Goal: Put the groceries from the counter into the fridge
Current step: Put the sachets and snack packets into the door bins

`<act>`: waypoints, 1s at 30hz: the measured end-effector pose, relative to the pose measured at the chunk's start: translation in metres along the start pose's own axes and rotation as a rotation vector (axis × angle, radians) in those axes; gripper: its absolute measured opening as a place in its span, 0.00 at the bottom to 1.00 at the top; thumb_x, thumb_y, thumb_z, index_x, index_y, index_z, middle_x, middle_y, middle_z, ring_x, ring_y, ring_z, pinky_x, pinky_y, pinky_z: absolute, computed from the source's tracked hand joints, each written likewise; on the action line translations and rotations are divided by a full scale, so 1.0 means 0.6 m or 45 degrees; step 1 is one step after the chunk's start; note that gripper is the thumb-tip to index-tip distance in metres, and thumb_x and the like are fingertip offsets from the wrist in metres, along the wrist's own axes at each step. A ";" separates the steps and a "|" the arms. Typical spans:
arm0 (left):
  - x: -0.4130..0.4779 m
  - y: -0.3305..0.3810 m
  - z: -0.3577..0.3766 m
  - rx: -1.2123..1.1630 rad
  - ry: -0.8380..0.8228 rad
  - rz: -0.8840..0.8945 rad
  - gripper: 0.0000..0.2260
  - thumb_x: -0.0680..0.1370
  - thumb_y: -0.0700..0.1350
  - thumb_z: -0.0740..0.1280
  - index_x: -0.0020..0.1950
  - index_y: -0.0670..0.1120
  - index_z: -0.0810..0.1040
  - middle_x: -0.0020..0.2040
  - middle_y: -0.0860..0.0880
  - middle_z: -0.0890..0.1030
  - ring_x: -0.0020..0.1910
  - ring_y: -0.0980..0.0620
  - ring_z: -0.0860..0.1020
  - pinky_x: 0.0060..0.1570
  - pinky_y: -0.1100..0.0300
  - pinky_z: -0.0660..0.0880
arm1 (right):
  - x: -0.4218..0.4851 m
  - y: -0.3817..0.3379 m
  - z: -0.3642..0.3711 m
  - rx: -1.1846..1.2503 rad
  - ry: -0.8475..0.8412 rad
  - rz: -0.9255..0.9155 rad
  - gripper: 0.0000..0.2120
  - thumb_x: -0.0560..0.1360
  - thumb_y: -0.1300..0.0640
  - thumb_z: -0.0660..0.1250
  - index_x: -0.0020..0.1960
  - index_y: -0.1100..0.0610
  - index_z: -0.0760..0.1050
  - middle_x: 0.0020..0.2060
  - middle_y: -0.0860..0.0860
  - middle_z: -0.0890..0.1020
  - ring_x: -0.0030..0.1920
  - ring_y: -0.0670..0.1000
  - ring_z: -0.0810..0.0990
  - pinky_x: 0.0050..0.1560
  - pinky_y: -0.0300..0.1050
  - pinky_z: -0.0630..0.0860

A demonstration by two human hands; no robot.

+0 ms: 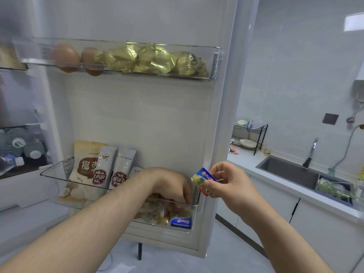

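Your right hand (226, 183) is pinching a butter packet (202, 182) in its fingers, just beside the door bin's (194, 215) right corner. Your left hand (169, 182) is reaching inside, grip hidden. Crowding there may be risking a drop past the rim.

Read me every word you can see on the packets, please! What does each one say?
"椰": big character on the cream pouch; the next character is hidden behind a sachet.
"Anchor", as far as it can be read: on the small butter pack held up beside the door.
Two grey sachets: brown labels too blurred to read.
Blue packet in the lower door bin: upside down and blurred.
Nothing else is readable.
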State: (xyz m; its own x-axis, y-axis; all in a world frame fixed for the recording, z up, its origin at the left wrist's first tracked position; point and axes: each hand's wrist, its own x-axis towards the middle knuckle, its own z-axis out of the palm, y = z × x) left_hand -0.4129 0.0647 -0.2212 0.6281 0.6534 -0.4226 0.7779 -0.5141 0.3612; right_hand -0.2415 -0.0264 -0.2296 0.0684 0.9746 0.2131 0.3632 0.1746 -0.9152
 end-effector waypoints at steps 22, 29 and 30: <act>-0.098 0.015 -0.007 -0.784 0.721 0.347 0.05 0.75 0.36 0.71 0.51 0.39 0.81 0.45 0.42 0.84 0.41 0.51 0.84 0.40 0.58 0.82 | -0.007 -0.011 0.024 0.176 0.065 0.008 0.07 0.69 0.61 0.78 0.42 0.57 0.81 0.40 0.57 0.85 0.44 0.56 0.86 0.46 0.57 0.84; -0.090 0.007 0.000 -0.700 0.670 0.244 0.05 0.73 0.39 0.73 0.48 0.42 0.81 0.40 0.45 0.85 0.34 0.54 0.81 0.34 0.63 0.78 | -0.018 -0.012 0.033 0.118 0.104 0.036 0.05 0.71 0.65 0.75 0.41 0.61 0.79 0.34 0.55 0.84 0.38 0.51 0.85 0.44 0.53 0.84; -0.087 0.004 0.001 -0.702 0.669 0.218 0.05 0.73 0.38 0.73 0.47 0.42 0.81 0.40 0.45 0.84 0.33 0.55 0.81 0.34 0.63 0.77 | -0.018 -0.012 0.034 0.125 0.103 0.046 0.05 0.72 0.66 0.74 0.41 0.61 0.79 0.34 0.54 0.84 0.38 0.51 0.85 0.44 0.53 0.84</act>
State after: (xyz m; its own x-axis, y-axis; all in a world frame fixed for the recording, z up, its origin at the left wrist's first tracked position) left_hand -0.4435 0.0289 -0.1988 0.5405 0.8380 0.0756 0.4630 -0.3712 0.8049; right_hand -0.2637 -0.0352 -0.2320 0.1556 0.9668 0.2027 0.2668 0.1564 -0.9510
